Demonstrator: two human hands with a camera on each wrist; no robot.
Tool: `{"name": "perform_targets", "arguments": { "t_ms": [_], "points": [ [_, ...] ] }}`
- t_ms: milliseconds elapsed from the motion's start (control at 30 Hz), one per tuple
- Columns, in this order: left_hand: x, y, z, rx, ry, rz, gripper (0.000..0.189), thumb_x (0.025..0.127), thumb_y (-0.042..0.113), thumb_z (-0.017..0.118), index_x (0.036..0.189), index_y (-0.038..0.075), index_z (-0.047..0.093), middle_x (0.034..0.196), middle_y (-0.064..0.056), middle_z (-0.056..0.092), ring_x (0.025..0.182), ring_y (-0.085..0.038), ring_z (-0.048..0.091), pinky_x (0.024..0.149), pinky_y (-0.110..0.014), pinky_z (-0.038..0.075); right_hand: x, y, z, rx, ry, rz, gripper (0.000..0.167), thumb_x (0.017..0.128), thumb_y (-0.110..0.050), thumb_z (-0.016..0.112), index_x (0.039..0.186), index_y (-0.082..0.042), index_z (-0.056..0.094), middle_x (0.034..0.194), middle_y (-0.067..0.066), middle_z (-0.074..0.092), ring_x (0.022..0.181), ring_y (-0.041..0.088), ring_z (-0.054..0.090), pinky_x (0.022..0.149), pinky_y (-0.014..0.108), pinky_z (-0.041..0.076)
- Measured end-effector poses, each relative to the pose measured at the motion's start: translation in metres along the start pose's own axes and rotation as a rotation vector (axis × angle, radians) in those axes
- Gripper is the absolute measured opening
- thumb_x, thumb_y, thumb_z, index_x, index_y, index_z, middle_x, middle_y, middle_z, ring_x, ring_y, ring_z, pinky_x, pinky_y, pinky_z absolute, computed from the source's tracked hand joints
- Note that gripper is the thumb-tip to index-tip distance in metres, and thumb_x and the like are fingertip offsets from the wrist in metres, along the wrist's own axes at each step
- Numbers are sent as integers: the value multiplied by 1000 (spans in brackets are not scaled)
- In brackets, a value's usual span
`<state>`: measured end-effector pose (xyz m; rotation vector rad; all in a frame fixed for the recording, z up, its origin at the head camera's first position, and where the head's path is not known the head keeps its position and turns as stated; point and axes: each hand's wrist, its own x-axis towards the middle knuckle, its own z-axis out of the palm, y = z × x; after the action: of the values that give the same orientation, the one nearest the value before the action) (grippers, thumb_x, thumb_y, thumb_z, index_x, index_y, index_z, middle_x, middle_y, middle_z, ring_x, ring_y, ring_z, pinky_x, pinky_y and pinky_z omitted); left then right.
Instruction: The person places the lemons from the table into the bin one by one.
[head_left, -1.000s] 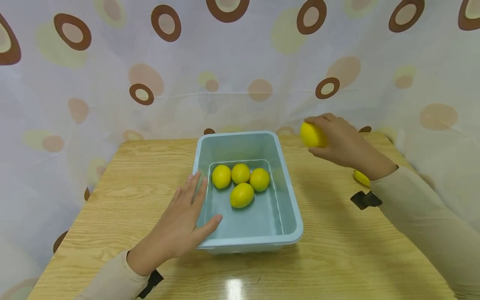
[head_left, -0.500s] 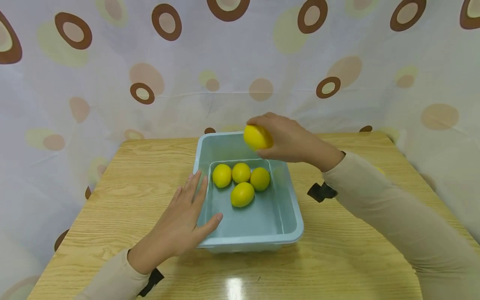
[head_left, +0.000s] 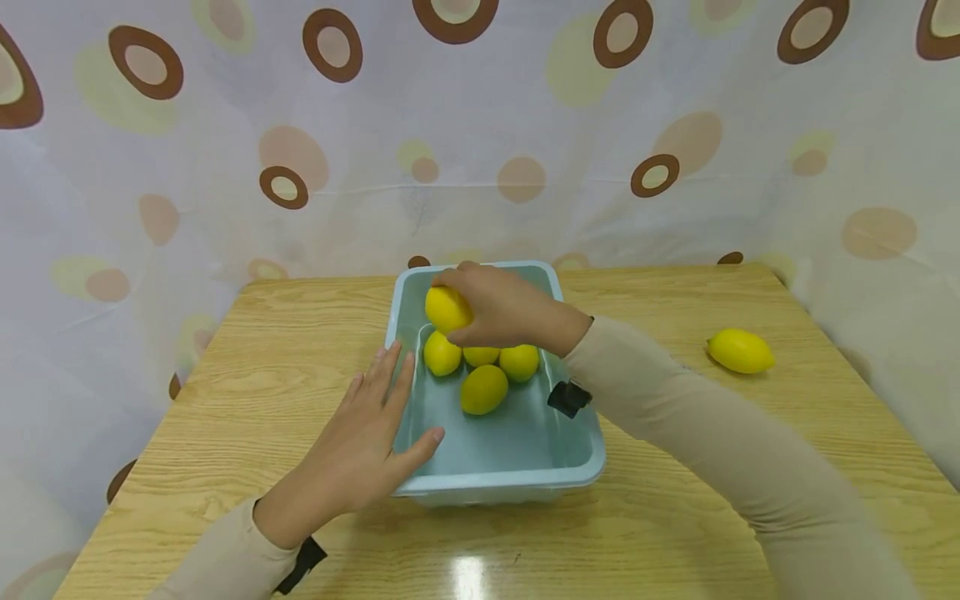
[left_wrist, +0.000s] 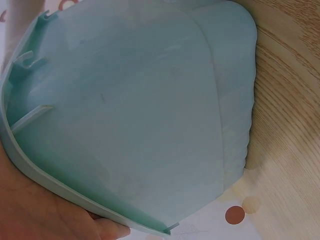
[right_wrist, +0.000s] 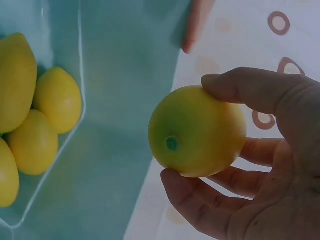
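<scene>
A yellow lemon (head_left: 447,310) is gripped between the thumb and fingers of my right hand (head_left: 504,308), held over the far left part of a light blue plastic bin (head_left: 495,482). In the right wrist view this lemon (right_wrist: 195,132) shows its green stem end. Several lemons (head_left: 484,390) lie together on the bin's floor, partly covered by my right hand in the head view. My left hand (head_left: 360,442) rests with straight, spread fingers on the bin's left rim. The left wrist view shows the outer side wall of the bin (left_wrist: 135,110) beside that hand.
One more lemon (head_left: 740,351) lies on the wooden table (head_left: 675,517) to the right of the bin. A patterned curtain (head_left: 480,108) hangs behind the table.
My right hand has carried its lemon leftward from beside the bin to over its far left part. The lemon on the table has come fully into sight. My left hand stays put.
</scene>
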<state>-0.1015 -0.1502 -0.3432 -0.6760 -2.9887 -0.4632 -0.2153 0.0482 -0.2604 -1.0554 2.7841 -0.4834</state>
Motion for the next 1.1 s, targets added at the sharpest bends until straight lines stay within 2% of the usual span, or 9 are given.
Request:
{"name": "perform_targets", "arguments": {
  "t_ms": [267,533,800,1100],
  "points": [
    [1,-1,1,6,6,8,86,96,61,37,153,1,12,160,-16,-1,147,-33,3,114,-58,15,21,-2,31,-73,-91,6,60,83,-24,70,137,-8,50,121,7,59,101,22,53,89,36,47],
    [1,0,1,7,3,9,87,96,62,35,152,0,12,160,-16,-1,147,-33,2,114,-58,14,32,-3,64,-105,-194,-7,60,83,-21,73,137,-8,50,126,6,59,106,21,53,97,35,44],
    [-1,0,0,-3,5,9,86,96,60,37,153,1,11,161,-11,-5,147,-32,2,114,-58,13,35,-4,82,-125,-273,-40,62,80,-15,78,137,-13,53,118,4,61,96,18,56,95,33,47],
    [-1,0,1,0,-1,9,86,96,61,36,153,1,10,160,-12,-4,147,-32,0,114,-58,13,33,0,88,-144,-305,-40,61,79,-12,79,135,-18,55,117,2,61,97,17,55,99,34,45]
  ]
}}
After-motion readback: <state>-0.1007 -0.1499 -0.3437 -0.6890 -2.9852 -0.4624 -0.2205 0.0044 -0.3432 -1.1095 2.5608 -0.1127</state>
